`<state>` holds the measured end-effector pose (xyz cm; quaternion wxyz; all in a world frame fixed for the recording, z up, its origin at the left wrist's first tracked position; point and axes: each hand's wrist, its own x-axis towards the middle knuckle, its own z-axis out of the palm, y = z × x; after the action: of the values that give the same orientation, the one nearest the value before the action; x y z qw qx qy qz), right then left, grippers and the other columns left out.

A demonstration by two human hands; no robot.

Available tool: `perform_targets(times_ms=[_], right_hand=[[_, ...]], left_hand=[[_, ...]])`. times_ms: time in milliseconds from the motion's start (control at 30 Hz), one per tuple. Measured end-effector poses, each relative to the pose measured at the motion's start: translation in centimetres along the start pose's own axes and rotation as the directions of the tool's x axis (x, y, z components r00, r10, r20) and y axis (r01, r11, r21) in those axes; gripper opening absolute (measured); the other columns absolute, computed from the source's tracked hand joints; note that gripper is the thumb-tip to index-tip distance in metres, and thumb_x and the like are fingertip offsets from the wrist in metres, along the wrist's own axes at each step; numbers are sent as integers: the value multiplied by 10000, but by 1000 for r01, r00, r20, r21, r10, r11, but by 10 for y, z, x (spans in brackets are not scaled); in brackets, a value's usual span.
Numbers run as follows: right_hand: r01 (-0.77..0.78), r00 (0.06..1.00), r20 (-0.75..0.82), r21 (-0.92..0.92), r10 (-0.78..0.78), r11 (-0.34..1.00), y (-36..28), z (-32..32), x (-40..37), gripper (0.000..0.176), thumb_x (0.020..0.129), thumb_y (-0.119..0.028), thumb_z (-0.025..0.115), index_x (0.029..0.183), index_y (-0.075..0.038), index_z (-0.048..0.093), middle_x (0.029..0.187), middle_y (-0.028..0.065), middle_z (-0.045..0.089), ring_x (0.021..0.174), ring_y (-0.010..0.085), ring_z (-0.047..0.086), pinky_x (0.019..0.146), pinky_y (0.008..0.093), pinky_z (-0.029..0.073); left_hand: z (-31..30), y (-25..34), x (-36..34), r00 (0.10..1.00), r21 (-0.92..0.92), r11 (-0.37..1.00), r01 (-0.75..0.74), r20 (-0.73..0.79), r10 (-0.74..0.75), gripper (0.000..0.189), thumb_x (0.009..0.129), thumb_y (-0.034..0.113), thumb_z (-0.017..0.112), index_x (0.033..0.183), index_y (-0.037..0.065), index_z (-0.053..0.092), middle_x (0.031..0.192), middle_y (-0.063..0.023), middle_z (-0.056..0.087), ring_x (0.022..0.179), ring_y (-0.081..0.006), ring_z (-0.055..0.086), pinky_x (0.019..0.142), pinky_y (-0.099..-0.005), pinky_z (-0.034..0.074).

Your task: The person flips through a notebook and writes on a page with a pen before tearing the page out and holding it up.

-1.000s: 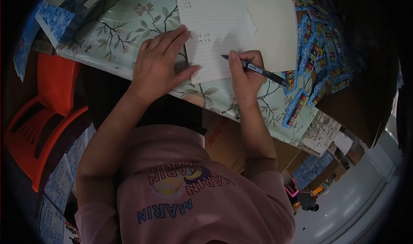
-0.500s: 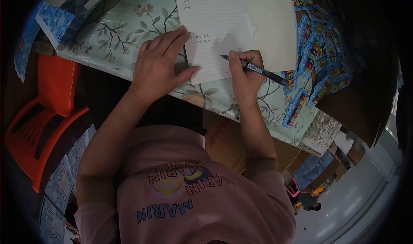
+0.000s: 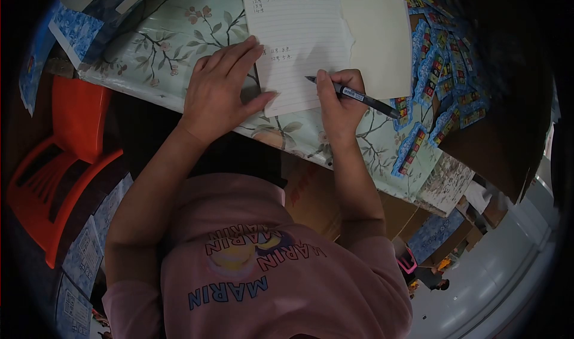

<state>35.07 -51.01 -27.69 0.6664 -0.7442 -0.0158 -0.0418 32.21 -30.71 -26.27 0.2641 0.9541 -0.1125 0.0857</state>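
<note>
A lined notebook [image 3: 305, 25] lies spread on the table, with several short handwritten lines on its left page and a blank cream page on its right. My left hand [image 3: 218, 91] rests flat at the notebook's left edge, fingers stretched and thumb on the lower corner of the page. Between the thumb and fingers of my right hand [image 3: 342, 106] is a black pen [image 3: 371, 101]. Its tip points left, close over the lower right part of the lined page.
Many blue printed packets [image 3: 433, 76] lie heaped right of the notebook, beside a brown cardboard box [image 3: 487, 153]. A floral cloth [image 3: 161, 46] covers the table. An orange chair [image 3: 78, 121] stands at left, near blue boxes [image 3: 81, 255]. A person [image 3: 433, 277] is far off at lower right.
Hardly anything differs. Both hands, the pen and the notebook keep their places, apart from a very slight shift of the whole view.
</note>
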Motion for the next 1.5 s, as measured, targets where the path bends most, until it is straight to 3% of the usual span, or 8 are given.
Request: perform_targets(times_ms=[267,367,467,533,633,733,933,1500], right_hand=[[-1,1000,-18,-5,1,1000,-6,1,0,201,820,-3,665,766,-42,476,607,-40,471,562,7,398,516,173,362],[11,997,-75,91,-4,996,-15,4,3,193,822,2,662,785,-40,477,604,-40,469,554,5,397,512,169,362],[56,996,-66,11,-55,998,-23,4,2,186,825,5,660,803,-33,478,620,-34,481,545,5,403,503,167,362],[201,976,-79,-14,-201,980,-28,4,1,185,826,-2,664,805,-31,482,644,-27,497,535,7,410,491,165,355],[59,998,38,-17,-59,998,-19,2,2,192,823,-7,671,805,-33,481,660,-23,505,549,9,418,500,165,355],[-63,998,9,100,62,993,-15,2,10,200,821,-13,673,786,-39,478,642,-28,493,562,9,407,510,168,352],[-26,1000,15,14,26,1000,-5,0,9,213,820,-16,663,746,-43,466,614,-34,473,565,11,384,509,177,339],[4,1000,9,19,-4,1000,-3,5,8,213,820,-5,663,745,-44,468,632,-35,465,562,12,389,508,176,347]], left_hand=[[0,0,0,1000,-4,1000,6,14,-6,638,713,384,733,1230,67,536,1297,-69,520,1109,-219,530,908,-353,389],[0,0,0,1000,8,1000,9,6,-9,636,711,384,734,1230,74,536,1298,-67,520,1114,-219,529,910,-353,388],[0,0,0,1000,-11,1000,12,21,-12,632,711,384,734,1229,80,536,1297,-67,521,1120,-219,527,911,-354,388],[0,1,0,1000,-9,1000,9,5,-9,632,710,385,735,1227,80,536,1294,-67,524,1119,-221,528,911,-354,388],[0,1,1,1000,-6,1000,10,9,-10,631,707,382,737,1225,80,539,1291,-66,526,1108,-221,533,905,-351,390],[0,0,1,1000,5,1000,7,11,-7,630,702,378,742,1221,80,543,1290,-66,527,1099,-221,537,899,-351,393],[1,0,0,1000,-3,1000,-2,-7,2,637,699,381,744,1221,75,544,1290,-68,527,1096,-220,538,891,-352,396],[0,0,0,1000,-13,1000,8,11,-8,631,711,377,734,1229,80,532,1291,-59,523,1108,-215,528,906,-360,391]])
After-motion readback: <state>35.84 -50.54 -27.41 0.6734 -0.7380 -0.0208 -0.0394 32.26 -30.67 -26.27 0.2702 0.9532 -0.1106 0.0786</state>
